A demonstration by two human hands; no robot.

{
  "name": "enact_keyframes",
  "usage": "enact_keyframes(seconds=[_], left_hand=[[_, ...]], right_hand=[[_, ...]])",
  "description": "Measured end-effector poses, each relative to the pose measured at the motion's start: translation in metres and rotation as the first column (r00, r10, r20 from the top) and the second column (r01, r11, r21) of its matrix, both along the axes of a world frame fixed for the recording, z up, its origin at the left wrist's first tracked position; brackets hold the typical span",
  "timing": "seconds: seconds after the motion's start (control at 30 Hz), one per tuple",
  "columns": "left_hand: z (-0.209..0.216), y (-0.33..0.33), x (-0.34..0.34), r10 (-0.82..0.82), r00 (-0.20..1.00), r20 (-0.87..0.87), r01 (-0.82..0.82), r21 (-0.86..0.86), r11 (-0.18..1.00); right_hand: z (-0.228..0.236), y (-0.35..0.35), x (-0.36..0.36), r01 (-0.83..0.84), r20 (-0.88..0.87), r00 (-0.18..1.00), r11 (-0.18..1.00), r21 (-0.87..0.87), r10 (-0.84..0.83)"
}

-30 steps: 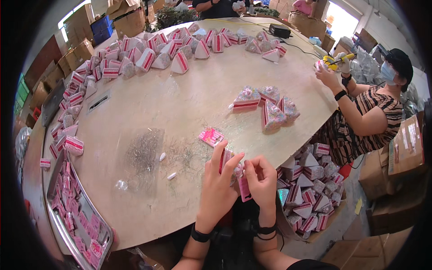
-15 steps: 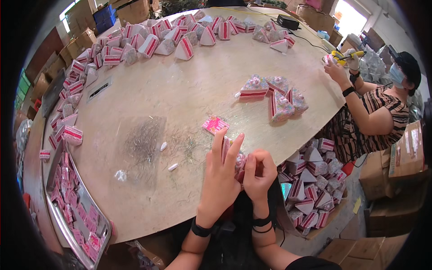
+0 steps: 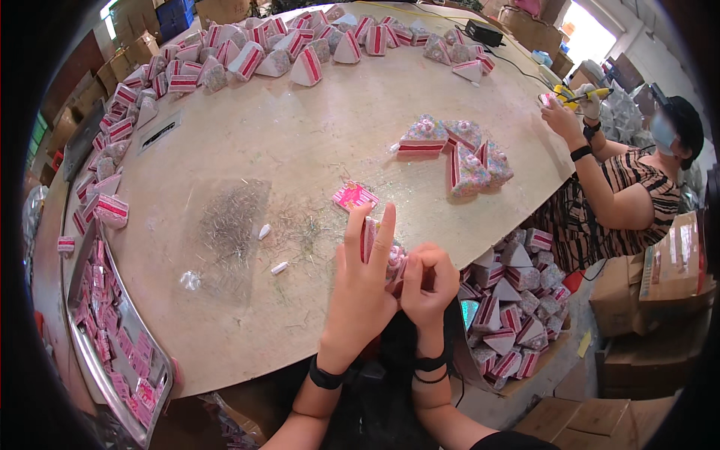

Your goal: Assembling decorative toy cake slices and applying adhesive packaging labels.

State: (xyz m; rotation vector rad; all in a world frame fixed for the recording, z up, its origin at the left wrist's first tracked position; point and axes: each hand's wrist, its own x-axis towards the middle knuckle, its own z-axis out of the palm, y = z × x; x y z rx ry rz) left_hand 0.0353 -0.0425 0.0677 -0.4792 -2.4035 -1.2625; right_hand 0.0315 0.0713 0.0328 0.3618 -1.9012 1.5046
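Just above the table's near edge, my left hand (image 3: 356,296) holds a toy cake slice (image 3: 395,261), pink and white with a frosted, beaded top. Two of its fingers stretch up past the slice; the grip itself is partly hidden behind them. My right hand (image 3: 429,289) is closed in a pinch against the slice's right side, and whatever lies between its fingertips is too small to make out. A pink printed card (image 3: 354,196) rests on the table right beyond my left fingertips. Four similar finished-looking slices, several in a cluster (image 3: 466,171), lie farther right.
Thin metal pins (image 3: 234,225) lie heaped on a clear sheet, with two small white pieces (image 3: 279,268) beside it. Many wrapped slices (image 3: 306,67) line the far edge. A metal tray (image 3: 161,375) holds pink cards; a box of slices (image 3: 517,315) stands right. A co-worker (image 3: 615,187) sits right.
The view has shifted slightly, so the table things sit a little farther left. Both my hands stay around the cake slice with nearly the same grip.
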Motion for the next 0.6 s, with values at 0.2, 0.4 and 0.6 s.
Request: enact_keyframes(seconds=[0.2, 0.4, 0.6], left_hand=[[-0.003, 0.001, -0.001, -0.005, 0.999, -0.043, 0.003, -0.06, 0.998], [0.001, 0.0, 0.002, -0.03, 0.999, 0.015, 0.031, -0.067, 0.997], [-0.004, 0.002, -0.001, -0.028, 0.999, -0.047, 0.023, -0.096, 0.995]], right_hand=[[0.015, 0.007, 0.003, -0.026, -0.05, 0.998, 0.975, 0.22, 0.038], [0.027, 0.005, 0.006, 0.052, 0.012, 0.998, 0.922, 0.385, -0.062], [0.031, 0.016, 0.01, -0.222, 0.394, 0.888, 0.971, -0.086, 0.238]])
